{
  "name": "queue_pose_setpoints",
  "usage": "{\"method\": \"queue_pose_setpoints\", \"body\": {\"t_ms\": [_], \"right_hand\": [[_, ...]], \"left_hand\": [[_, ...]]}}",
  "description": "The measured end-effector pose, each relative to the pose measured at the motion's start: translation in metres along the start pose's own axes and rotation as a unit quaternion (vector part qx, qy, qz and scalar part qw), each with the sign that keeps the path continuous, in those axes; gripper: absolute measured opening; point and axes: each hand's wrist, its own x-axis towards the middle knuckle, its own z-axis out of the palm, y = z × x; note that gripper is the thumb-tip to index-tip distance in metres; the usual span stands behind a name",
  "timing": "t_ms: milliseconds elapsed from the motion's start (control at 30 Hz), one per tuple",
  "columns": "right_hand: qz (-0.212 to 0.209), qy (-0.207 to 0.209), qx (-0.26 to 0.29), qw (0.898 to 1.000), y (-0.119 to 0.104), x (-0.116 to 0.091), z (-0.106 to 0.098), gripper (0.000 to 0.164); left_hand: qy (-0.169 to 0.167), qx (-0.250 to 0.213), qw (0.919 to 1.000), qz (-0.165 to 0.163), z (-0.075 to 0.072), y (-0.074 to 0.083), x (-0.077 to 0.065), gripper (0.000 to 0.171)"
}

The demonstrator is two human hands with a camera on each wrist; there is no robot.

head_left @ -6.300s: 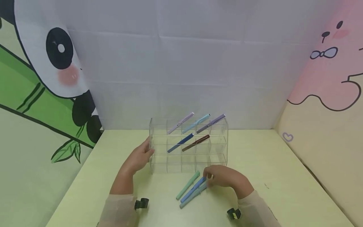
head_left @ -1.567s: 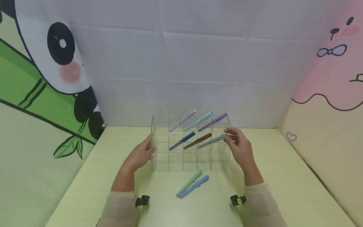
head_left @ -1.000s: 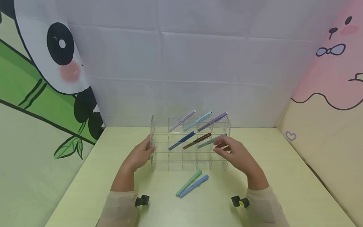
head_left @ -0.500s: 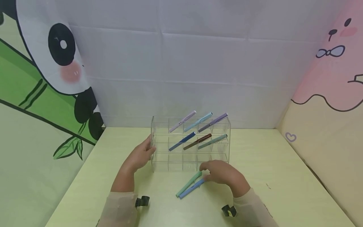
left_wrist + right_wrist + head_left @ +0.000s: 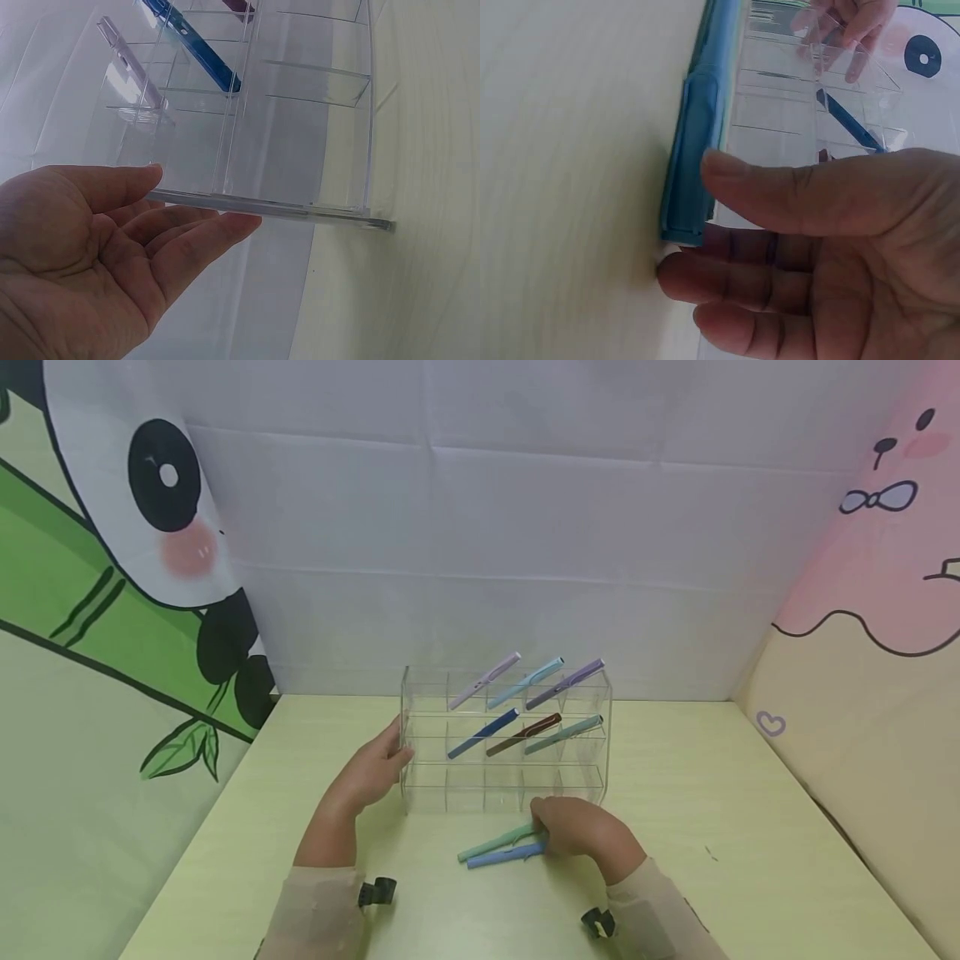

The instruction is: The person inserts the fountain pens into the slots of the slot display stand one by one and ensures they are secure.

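Observation:
A clear acrylic pen rack (image 5: 465,777) stands upright on the table, with three tiers split into compartments. My left hand (image 5: 371,768) grips its left side panel (image 5: 262,208), thumb in front and fingers behind. On the table before the rack lie a light green pen (image 5: 495,842) and a blue pen (image 5: 502,855). My right hand (image 5: 581,831) pinches the blue pen at its capped end; in the right wrist view the thumb lies against the cap (image 5: 694,142) and the other fingers curl at its tip. The green pen's upper end is hidden by this hand.
Slanted in the rack's top tier are a lilac pen (image 5: 483,682), a light blue pen (image 5: 525,683) and a purple pen (image 5: 564,685). The middle tier holds a dark blue pen (image 5: 482,735), a brown pen (image 5: 522,735) and a grey-green pen (image 5: 562,735). A pale curtain (image 5: 525,527) hangs behind.
The grey-green pen went from the table into the middle tier, and my right hand released it and came down to the remaining pens. Both have since turned flatter. My left hand stayed on the rack.

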Motion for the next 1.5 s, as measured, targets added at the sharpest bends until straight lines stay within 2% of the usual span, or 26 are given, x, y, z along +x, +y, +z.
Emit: {"method": "queue_pose_setpoints", "body": {"t_ms": [300, 467, 600, 733, 933, 1100, 1200, 1333, 1500], "right_hand": [[-0.003, -0.004, -0.036, 0.999, 0.000, 0.000, 0.003, 0.023], [-0.005, -0.019, 0.006, 1.000, 0.003, -0.004, -0.007, 0.018], [-0.024, -0.016, 0.032, 0.999, 0.008, -0.007, -0.016, 0.011], [-0.046, 0.004, 0.063, 0.997, 0.014, -0.008, -0.024, 0.002], [-0.074, 0.044, 0.123, 0.989, 0.022, -0.009, -0.031, 0.006], [-0.108, 0.078, 0.182, 0.974, 0.024, -0.009, -0.035, 0.009], [-0.128, 0.100, 0.234, 0.959, 0.023, -0.010, -0.037, 0.018], [-0.140, 0.143, 0.316, 0.927, 0.023, -0.009, -0.038, 0.028], [-0.136, 0.241, 0.369, 0.887, 0.022, -0.002, -0.033, 0.031]], "left_hand": [[-0.001, -0.006, 1.0000, 0.003, 0.000, 0.001, 0.000, 0.065], [0.001, -0.004, 1.0000, 0.006, 0.000, 0.000, 0.000, 0.065], [0.003, -0.002, 1.0000, 0.008, 0.001, -0.001, 0.001, 0.065], [0.005, -0.002, 1.0000, 0.008, 0.001, -0.001, 0.001, 0.065], [0.005, -0.002, 0.9999, 0.013, 0.001, -0.001, 0.001, 0.064], [0.007, 0.000, 0.9999, 0.016, 0.001, -0.002, 0.002, 0.064], [0.007, -0.003, 0.9999, 0.015, 0.001, -0.002, 0.002, 0.064], [0.007, -0.004, 0.9999, 0.012, 0.002, -0.001, 0.003, 0.064], [0.008, -0.003, 0.9999, 0.011, 0.002, -0.001, 0.002, 0.065]]}}
